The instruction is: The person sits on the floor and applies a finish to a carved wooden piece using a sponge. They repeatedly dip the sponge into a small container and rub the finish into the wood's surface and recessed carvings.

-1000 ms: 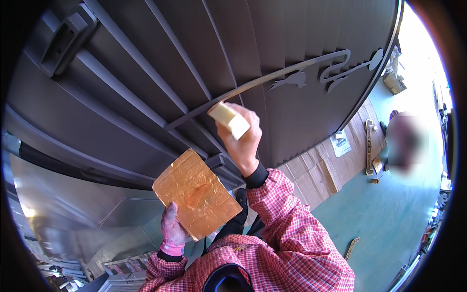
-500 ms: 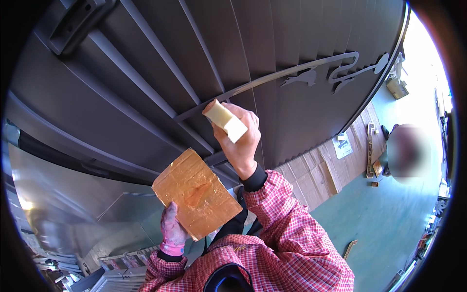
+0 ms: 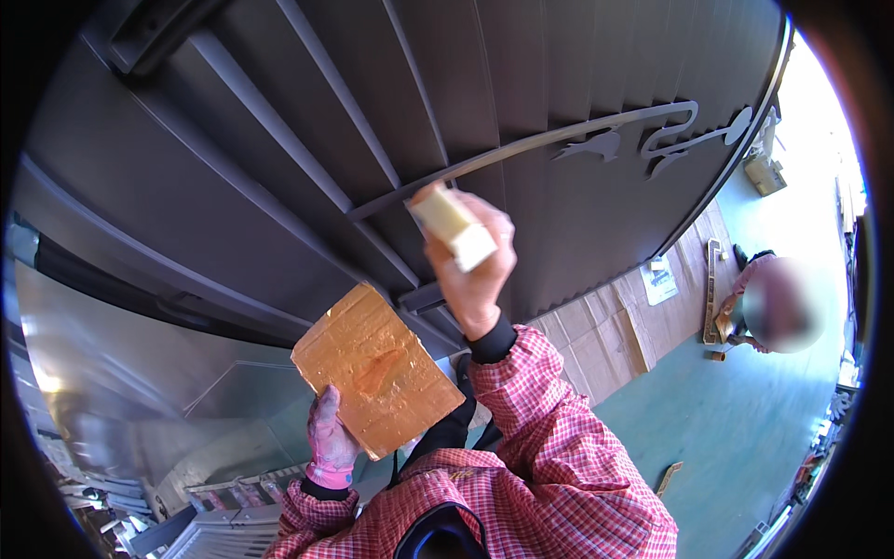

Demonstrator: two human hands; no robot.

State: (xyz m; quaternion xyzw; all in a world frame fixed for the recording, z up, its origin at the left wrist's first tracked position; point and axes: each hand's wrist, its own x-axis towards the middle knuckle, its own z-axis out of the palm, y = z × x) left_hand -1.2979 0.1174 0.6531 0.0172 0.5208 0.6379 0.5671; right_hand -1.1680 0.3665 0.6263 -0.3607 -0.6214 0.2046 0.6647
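My left hand (image 3: 332, 445), in a pink stained glove, grips the lower left edge of a cardboard piece (image 3: 410, 391). Gold-brown paint coats the cardboard, with a darker orange patch in its middle. My bare right hand (image 3: 480, 256) is closed around a cream sponge block (image 3: 445, 219), whose far end is orange-brown. The sponge is slightly blurred. Just beyond it runs a curved raised metal strip (image 3: 559, 129) on a large dark panel (image 3: 549, 214); I cannot tell whether the sponge touches it. Part of the strip has a pale golden sheen.
Raised ribs (image 3: 261, 102) cross the panel, and leaf-like metal ornaments (image 3: 596, 146) sit at the strip's right. Flattened cardboard (image 3: 596, 326) lies along the panel's lower edge. To the right a co-worker (image 3: 778, 298) crouches by a long golden piece (image 3: 712, 289). Shiny sheet metal (image 3: 102, 363) stands left.
My right hand and the sponge have shifted slightly right. The panel also appears a little farther right in view. The cardboard stays in place in my left hand. The co-worker's arms now show more.
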